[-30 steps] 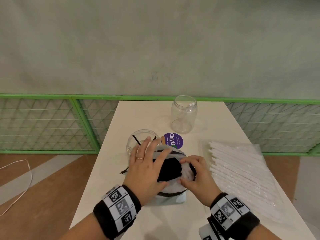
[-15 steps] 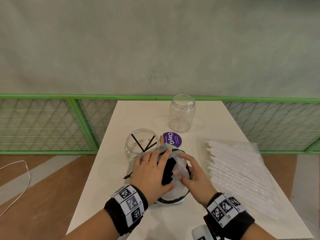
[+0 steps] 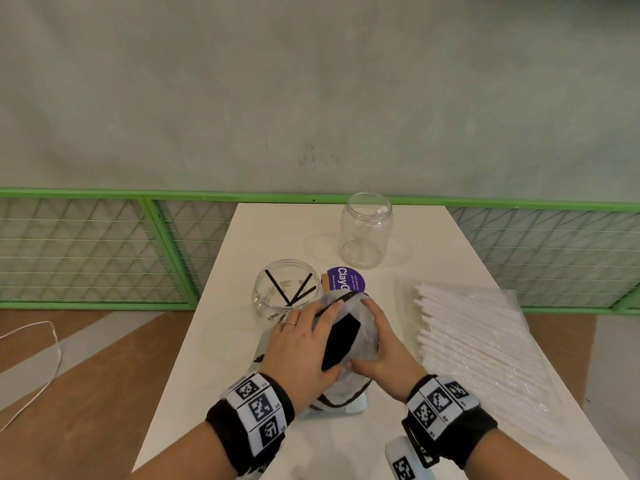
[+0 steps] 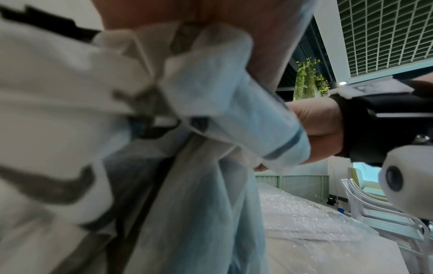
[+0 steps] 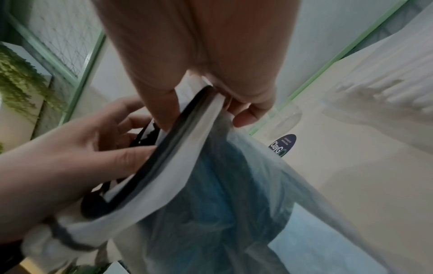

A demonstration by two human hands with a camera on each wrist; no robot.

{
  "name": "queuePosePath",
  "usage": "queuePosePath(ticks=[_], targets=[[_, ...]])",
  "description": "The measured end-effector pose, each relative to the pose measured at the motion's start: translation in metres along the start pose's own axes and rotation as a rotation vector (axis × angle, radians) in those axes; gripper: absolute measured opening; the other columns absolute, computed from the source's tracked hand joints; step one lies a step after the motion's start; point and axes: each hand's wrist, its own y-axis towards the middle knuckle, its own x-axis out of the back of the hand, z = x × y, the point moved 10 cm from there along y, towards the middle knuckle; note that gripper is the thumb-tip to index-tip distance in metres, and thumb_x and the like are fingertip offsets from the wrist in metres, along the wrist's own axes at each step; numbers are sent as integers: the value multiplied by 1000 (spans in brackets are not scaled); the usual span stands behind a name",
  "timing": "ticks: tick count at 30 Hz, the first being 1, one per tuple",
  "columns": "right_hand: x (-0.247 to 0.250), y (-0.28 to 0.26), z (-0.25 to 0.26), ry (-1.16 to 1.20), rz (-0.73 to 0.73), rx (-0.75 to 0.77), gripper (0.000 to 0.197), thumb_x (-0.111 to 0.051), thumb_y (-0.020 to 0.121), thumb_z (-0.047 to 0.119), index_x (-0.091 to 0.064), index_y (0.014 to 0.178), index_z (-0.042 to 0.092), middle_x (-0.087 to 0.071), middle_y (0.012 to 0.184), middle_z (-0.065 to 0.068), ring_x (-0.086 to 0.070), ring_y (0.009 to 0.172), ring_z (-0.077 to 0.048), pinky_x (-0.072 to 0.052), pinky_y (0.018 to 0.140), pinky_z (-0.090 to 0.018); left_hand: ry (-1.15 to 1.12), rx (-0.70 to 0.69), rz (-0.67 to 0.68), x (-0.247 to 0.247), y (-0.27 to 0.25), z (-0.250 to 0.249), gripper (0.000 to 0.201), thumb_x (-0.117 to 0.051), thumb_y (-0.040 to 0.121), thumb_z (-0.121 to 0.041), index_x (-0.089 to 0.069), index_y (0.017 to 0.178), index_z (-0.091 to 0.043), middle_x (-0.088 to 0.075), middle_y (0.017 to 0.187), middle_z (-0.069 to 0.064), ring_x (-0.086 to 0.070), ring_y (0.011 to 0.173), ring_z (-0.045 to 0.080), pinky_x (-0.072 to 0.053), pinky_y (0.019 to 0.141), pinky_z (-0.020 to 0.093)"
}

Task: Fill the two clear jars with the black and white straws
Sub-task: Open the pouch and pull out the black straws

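Standing left of the bench's [image 3: 221, 358] middle, the squat clear jar [image 3: 288, 289] holds three black straws [image 3: 292, 293]. Both hands' grips, left [image 3: 301, 351] and right [image 3: 384, 344], clutch a translucent plastic bag [image 3: 360, 327]; white straws [image 3: 478, 351] lie along the right edge, and the tall clear jar [image 3: 366, 230] stands at the far edge.

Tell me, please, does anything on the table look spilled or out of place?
One black straw lies loose on the table beside the left hand, outside the near jar, which holds only three. Nothing else stands out.
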Motion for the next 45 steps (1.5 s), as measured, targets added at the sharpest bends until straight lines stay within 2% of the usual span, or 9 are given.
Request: queuePosePath(ticks=[4,9,19,23,27,33,38,41,45], targets=[[-5,3,-1,-15,-19,3,92,-76,68,8,-23,135,43,-40,137,21,-42,124,11,-40,100,-14,36,60,-3,3,3,11,107,-51,61,-71,4,145,-33,-10,154,-2,-22,135,23,-25,106,39],[-5,10,2,-13,-23,22,94,-75,68,-1,-31,142,37,-47,141,4,-47,128,-7,-42,107,-33,36,47,-16,16,2,21,108,-45,57,-77,-7,147,-32,-42,137,-7,-40,126,18,-28,105,39],[0,11,-7,-305,40,26,66,-78,68,20,-51,119,52,-58,122,18,-54,109,2,-43,89,-15,20,46,-31,19,-3,40,69,-40,61,-68,-55,118,-32,-59,101,-9,-57,96,19,-44,78,35],[4,12,-13,-407,32,6,53,-79,72,18,-51,100,52,-53,102,16,-51,94,2,-36,76,-7,35,51,79,10,1,39,65,-39,63,-72,-52,113,-33,-52,110,-13,-48,104,15,-38,86,31],[15,11,-20,-329,-73,-27,38,-79,70,11,-59,80,42,-60,84,10,-55,82,-11,-44,76,-24,1,62,122,7,3,40,54,-48,66,-72,-52,101,-31,-57,104,-14,-51,101,13,-41,83,30],[20,8,-12,-265,-108,-5,27,-68,78,2,-65,74,29,-60,66,12,-50,64,-1,-41,62,-16,-112,86,97,14,4,49,64,-35,62,-76,-55,105,-33,-58,101,-14,-51,97,12,-41,82,29],[12,8,-27,-514,42,-56,19,-63,85,11,-67,95,26,-56,106,6,-56,98,-12,-45,86,-20,-135,98,158,4,7,49,59,-45,66,-72,-54,111,-35,-56,109,-16,-49,104,13,-40,85,29],[22,3,-13,-607,-67,47,34,-67,81,16,-63,112,28,-44,119,7,-46,110,-9,-36,96,-16,-116,103,184,0,7,45,66,-37,62,-76,-54,110,-33,-56,108,-15,-49,104,13,-42,86,31],[17,-15,32,-474,-157,263,57,-55,71,19,-48,127,27,-41,124,10,-42,116,-7,-31,98,-10,-89,93,168,1,8,40,48,-48,72,-68,-53,102,-30,-56,103,-13,-49,101,14,-43,83,32]])
